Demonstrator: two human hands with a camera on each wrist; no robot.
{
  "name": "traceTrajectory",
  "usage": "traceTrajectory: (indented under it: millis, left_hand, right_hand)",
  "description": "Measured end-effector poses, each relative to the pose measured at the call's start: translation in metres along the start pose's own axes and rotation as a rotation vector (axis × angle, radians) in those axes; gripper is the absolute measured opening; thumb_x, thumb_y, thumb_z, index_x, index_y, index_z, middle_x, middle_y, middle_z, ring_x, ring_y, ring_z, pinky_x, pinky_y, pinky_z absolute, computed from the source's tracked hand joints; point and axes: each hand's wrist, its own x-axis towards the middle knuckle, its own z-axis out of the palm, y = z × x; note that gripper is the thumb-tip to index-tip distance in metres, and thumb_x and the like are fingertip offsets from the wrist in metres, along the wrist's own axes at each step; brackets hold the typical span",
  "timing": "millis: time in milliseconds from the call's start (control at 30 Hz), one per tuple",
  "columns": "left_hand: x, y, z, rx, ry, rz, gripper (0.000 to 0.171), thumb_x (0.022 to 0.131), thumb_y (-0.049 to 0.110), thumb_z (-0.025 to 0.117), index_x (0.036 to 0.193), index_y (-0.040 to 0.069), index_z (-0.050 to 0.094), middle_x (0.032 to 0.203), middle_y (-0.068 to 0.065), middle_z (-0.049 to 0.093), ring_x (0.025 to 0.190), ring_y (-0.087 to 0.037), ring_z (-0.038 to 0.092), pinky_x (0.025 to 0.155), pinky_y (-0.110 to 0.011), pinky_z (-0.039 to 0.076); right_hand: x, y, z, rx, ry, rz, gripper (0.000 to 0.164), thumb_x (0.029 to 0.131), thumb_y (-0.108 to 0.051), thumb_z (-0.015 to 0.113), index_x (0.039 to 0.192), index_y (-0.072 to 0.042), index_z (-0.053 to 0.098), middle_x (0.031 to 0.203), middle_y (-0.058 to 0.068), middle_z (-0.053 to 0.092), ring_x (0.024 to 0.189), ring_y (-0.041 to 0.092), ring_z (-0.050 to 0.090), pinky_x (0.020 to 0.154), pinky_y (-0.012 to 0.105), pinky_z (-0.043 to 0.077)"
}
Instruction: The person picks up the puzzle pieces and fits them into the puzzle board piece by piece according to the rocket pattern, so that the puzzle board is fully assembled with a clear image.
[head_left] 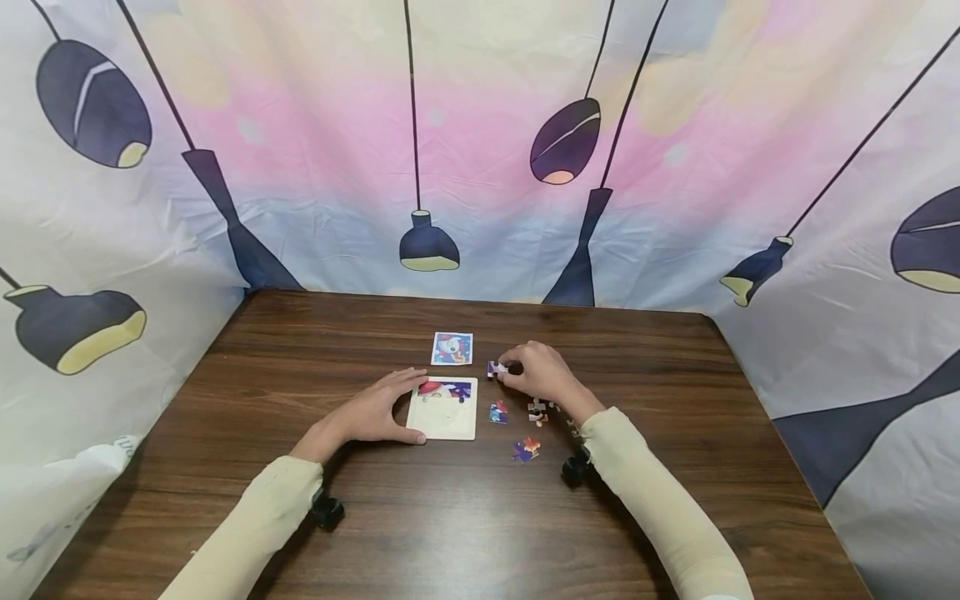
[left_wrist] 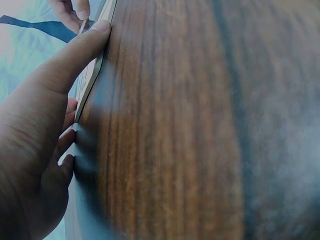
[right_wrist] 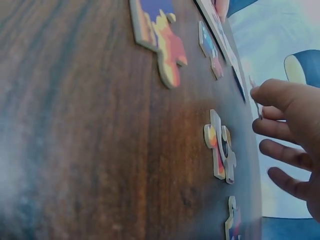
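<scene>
My left hand (head_left: 375, 408) rests along the left side of a pale puzzle tray (head_left: 455, 431), its thumb at the near corner and its fingertips at the far one. Joined pieces (head_left: 455, 389) fill the top of the tray; bare wood shows below them. My right hand (head_left: 543, 371) pinches a purple and white puzzle piece (head_left: 495, 369) just beyond the tray's right side. In the right wrist view that piece (right_wrist: 256, 102) appears edge-on between thumb and fingertip. The left wrist view shows the left thumb (left_wrist: 97, 32) against the tray's edge.
Behind the tray lies a small picture card (head_left: 452, 348). Loose pieces lie to its right: a blue and red one (head_left: 498, 412), a purple and orange one (head_left: 527, 450), a grey one (head_left: 537, 412) and others partly under the right wrist. A printed curtain (head_left: 337, 167) borders the brown table (head_left: 442, 517).
</scene>
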Motion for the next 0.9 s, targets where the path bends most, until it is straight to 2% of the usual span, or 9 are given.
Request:
traceTrajectory:
  millis: [200, 433, 667, 900]
  left_hand:
    - [-0.001, 0.001, -0.001, -0.008, 0.003, 0.001, 0.112, 0.073, 0.071, 0.080, 0.159, 0.013, 0.038, 0.166, -0.009, 0.031, 0.154, -0.039, 0.022, 0.118, -0.064, 0.027]
    - [-0.001, 0.001, -0.001, -0.007, 0.000, -0.001, 0.112, 0.073, 0.071, 0.080, 0.159, 0.013, 0.038, 0.166, -0.009, 0.031, 0.154, -0.038, 0.023, 0.118, -0.063, 0.027]
    - [0.000, 0.001, 0.000, -0.004, -0.006, -0.007, 0.111, 0.073, 0.071, 0.080, 0.159, 0.013, 0.038, 0.166, -0.009, 0.031, 0.154, -0.038, 0.023, 0.118, -0.064, 0.027]
    - [0.001, 0.000, -0.001, 0.004, -0.008, -0.008, 0.110, 0.074, 0.070, 0.080, 0.159, 0.014, 0.038, 0.166, -0.009, 0.031, 0.154, -0.038, 0.023, 0.118, -0.064, 0.027]
  right_hand:
    - [-0.004, -0.012, -0.005, 0.011, 0.017, -0.032, 0.027, 0.094, -0.036, 0.074, 0.112, -0.017, 0.080, 0.100, -0.003, 0.076, 0.083, 0.012, 0.061, 0.068, 0.031, 0.048]
    - [-0.003, -0.027, -0.003, 0.056, 0.015, -0.051, 0.027, 0.094, -0.035, 0.074, 0.113, -0.016, 0.080, 0.089, -0.006, 0.075, 0.065, 0.006, 0.053, 0.061, 0.027, 0.045]
    - [-0.002, -0.037, 0.004, 0.079, 0.042, -0.108, 0.027, 0.092, -0.033, 0.077, 0.113, -0.016, 0.080, 0.095, -0.003, 0.075, 0.074, 0.009, 0.055, 0.067, 0.029, 0.046]
    - [0.003, -0.051, 0.010, 0.093, 0.035, -0.127, 0.028, 0.091, -0.033, 0.077, 0.112, -0.015, 0.080, 0.100, -0.003, 0.077, 0.081, 0.013, 0.062, 0.069, 0.028, 0.048]
